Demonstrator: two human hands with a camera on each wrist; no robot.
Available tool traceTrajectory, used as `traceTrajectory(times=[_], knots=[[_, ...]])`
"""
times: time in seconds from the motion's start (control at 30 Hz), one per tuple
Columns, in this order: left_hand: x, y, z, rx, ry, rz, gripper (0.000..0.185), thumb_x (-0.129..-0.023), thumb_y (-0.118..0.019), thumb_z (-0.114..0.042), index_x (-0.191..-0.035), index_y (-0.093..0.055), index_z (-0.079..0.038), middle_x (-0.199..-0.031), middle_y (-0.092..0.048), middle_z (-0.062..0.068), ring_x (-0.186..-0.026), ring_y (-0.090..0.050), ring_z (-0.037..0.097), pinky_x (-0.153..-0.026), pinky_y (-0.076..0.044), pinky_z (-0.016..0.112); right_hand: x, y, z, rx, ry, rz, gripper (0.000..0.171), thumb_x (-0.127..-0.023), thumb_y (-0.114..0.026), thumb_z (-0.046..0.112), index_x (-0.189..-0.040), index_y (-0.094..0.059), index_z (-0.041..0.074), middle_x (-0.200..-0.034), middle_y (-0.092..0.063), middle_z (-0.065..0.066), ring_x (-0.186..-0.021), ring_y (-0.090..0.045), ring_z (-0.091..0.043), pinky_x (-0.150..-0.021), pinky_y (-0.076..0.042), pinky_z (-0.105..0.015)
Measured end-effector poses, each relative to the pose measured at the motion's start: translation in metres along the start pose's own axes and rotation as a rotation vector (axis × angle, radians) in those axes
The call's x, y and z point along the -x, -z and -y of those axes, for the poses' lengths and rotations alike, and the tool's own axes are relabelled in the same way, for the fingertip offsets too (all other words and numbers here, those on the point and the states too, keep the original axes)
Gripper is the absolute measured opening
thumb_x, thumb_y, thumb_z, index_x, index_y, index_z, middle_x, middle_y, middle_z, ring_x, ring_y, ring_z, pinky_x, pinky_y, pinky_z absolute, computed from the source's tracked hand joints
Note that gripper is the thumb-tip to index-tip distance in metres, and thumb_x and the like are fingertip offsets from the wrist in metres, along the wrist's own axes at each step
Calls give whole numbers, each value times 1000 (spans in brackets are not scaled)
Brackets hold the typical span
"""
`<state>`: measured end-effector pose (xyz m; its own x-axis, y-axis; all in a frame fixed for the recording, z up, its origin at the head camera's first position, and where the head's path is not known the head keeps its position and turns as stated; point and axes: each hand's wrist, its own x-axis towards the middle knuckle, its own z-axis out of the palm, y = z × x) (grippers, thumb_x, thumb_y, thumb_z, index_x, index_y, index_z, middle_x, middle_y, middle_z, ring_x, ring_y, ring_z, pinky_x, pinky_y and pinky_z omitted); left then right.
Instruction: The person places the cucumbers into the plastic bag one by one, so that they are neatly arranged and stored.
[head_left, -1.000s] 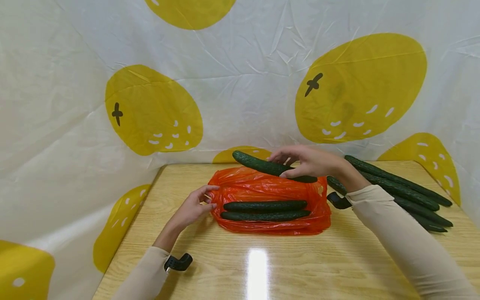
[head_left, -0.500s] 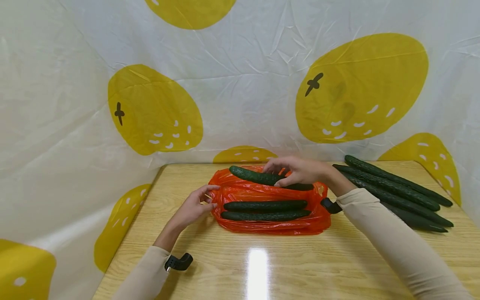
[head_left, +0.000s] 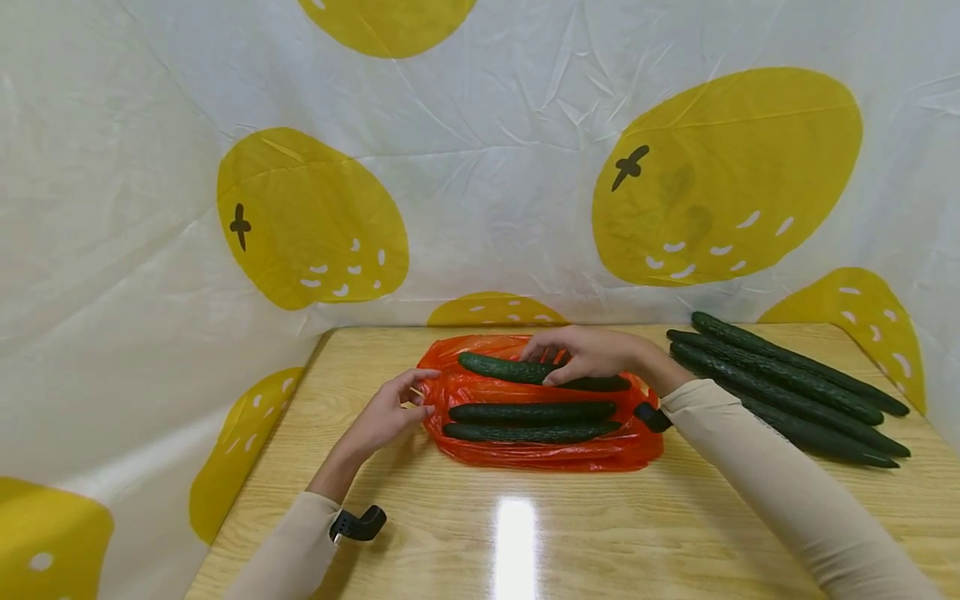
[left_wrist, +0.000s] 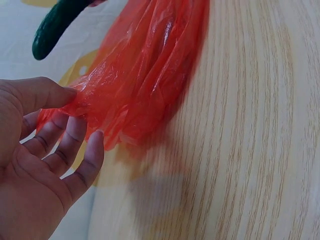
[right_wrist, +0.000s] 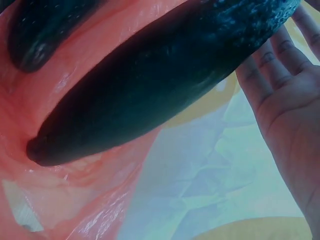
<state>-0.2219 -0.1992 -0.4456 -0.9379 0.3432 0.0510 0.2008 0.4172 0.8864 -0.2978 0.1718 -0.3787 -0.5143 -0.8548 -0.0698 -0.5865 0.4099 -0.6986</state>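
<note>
A red plastic bag (head_left: 540, 457) lies flat on the wooden table. Two cucumbers (head_left: 531, 412) rest side by side on its front half. My right hand (head_left: 592, 354) grips a third cucumber (head_left: 487, 365) from above, over the back of the bag. Its stem end shows large in the right wrist view, where this cucumber (right_wrist: 135, 90) hides part of the fingers. At the bag's left end, my left hand (head_left: 392, 410) pinches the plastic. In the left wrist view the thumb presses on the bag (left_wrist: 145, 85), and the other fingers spread beneath it.
Several more cucumbers (head_left: 795, 392) lie in a slanting pile at the table's right. A white cloth (head_left: 495, 225) with yellow fruit prints hangs behind the table and along its left side. Wooden tabletop (head_left: 420, 533) extends in front of the bag.
My right hand has lowered the cucumber and shifted it slightly left, from above the bag's back edge down to the bag. The left hand has stayed at the bag's left end.
</note>
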Motion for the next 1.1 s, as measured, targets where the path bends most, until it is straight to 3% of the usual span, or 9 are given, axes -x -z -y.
traceTrajectory(times=[0.27,0.6,0.9,1.1], knots=[[-1,-1,0,3,-3,-1,52,-90,-71,3,-140,-57,-6,-107,-55,15,-91,-56,27,-68,-50,25,-9,-4,-1,13,21,48,44,-96,-71,23,-138,-58,20,-132,-61,2,-121,-57,-22,-103,-47,-48],[-2,-2,0,6,-7,-6,52,-90,-71,4,-139,-57,-6,-107,-55,15,-89,-56,26,-68,-51,27,-22,-15,-14,90,-25,136,43,-98,-68,24,-140,-58,21,-133,-60,2,-122,-56,-21,-104,-46,-47],[-1,0,-2,1,2,-6,52,-90,-71,2,-139,-58,-10,-107,-55,14,-91,-56,27,-69,-51,28,-33,-24,-7,174,-21,146,43,-101,-64,19,-142,-56,12,-137,-59,-4,-126,-55,-25,-105,-46,-46],[0,0,1,4,-12,-12,52,-89,-71,3,-138,-58,-8,-107,-55,15,-90,-55,26,-69,-50,26,-36,-30,-8,189,-64,158,43,-102,-62,21,-143,-55,14,-139,-57,-3,-130,-53,-25,-108,-43,-46]])
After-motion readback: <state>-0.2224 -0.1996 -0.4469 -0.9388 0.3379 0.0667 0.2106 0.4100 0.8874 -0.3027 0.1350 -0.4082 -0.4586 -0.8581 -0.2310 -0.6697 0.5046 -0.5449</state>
